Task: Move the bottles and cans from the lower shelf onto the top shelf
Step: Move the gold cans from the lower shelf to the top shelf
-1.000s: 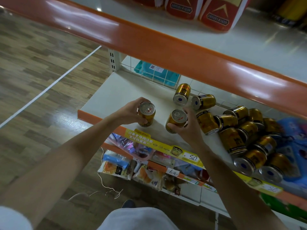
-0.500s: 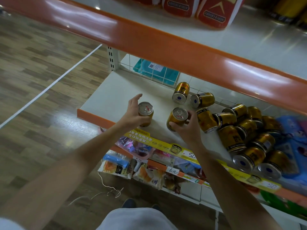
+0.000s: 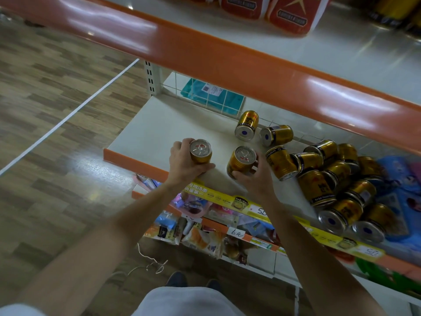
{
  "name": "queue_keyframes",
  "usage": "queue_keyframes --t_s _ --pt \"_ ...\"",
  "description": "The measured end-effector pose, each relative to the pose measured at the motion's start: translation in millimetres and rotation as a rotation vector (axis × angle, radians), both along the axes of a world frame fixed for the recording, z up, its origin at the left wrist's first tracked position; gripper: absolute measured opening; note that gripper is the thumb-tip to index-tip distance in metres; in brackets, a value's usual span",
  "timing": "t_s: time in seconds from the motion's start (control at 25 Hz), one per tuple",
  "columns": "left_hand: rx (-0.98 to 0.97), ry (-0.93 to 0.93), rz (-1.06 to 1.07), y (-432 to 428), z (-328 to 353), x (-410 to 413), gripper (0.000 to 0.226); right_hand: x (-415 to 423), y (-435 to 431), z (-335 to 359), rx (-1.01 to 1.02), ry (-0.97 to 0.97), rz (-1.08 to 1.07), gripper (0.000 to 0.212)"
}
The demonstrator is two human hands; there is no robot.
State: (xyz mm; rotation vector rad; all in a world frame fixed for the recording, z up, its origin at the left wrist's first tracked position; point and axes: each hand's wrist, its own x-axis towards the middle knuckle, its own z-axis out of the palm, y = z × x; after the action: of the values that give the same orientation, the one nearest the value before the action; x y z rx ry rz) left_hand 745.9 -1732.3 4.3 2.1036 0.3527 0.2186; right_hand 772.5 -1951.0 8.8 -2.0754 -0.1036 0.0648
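My left hand point(image 3: 184, 160) is wrapped around an upright gold can point(image 3: 201, 151) near the front edge of the lower shelf point(image 3: 159, 124). My right hand point(image 3: 255, 176) grips a second gold can point(image 3: 241, 160), tilted slightly, just to its right. Two more gold cans point(image 3: 247, 125) lie on their sides behind them. A heap of several gold cans point(image 3: 330, 181) lies jumbled to the right of my right hand. The top shelf point(image 3: 341, 55) with its orange front rim runs above, white and mostly bare on this side.
Red packs point(image 3: 289, 12) stand at the back of the top shelf. A teal packet point(image 3: 211, 96) sits behind a wire grid at the lower shelf's rear. Blue packets point(image 3: 401, 185) lie far right. Snack bags point(image 3: 200, 238) hang on the shelf below. Wooden floor lies left.
My left hand has closed its fingers around its can again after briefly loosening. Both cans stay near the shelf's front edge; the view has shifted slightly.
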Motion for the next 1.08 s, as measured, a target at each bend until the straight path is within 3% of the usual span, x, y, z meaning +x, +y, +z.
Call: queue_keyframes --t_s 0.2,0.4,0.56,0.76,1.08 --pt "-0.179 -0.050 0.057 -16 0 15 0.091 -1 1 -1 -0.018 -0.030 -0.029 0.074" --pt "-0.308 -0.016 -0.100 -7 1 6 0.083 1 -1 -4 0.005 0.003 -0.041 0.076" --pt "-0.276 -0.020 -0.097 2 5 8 0.074 9 3 -5 0.059 0.032 -0.037 0.105" --pt "-0.352 -0.032 -0.099 -4 3 10 0.075 10 22 -9 0.132 -0.012 -0.184 0.076" --pt "-0.371 -0.016 -0.122 0 3 19 0.067 6 28 -14 0.167 0.026 -0.264 0.077"
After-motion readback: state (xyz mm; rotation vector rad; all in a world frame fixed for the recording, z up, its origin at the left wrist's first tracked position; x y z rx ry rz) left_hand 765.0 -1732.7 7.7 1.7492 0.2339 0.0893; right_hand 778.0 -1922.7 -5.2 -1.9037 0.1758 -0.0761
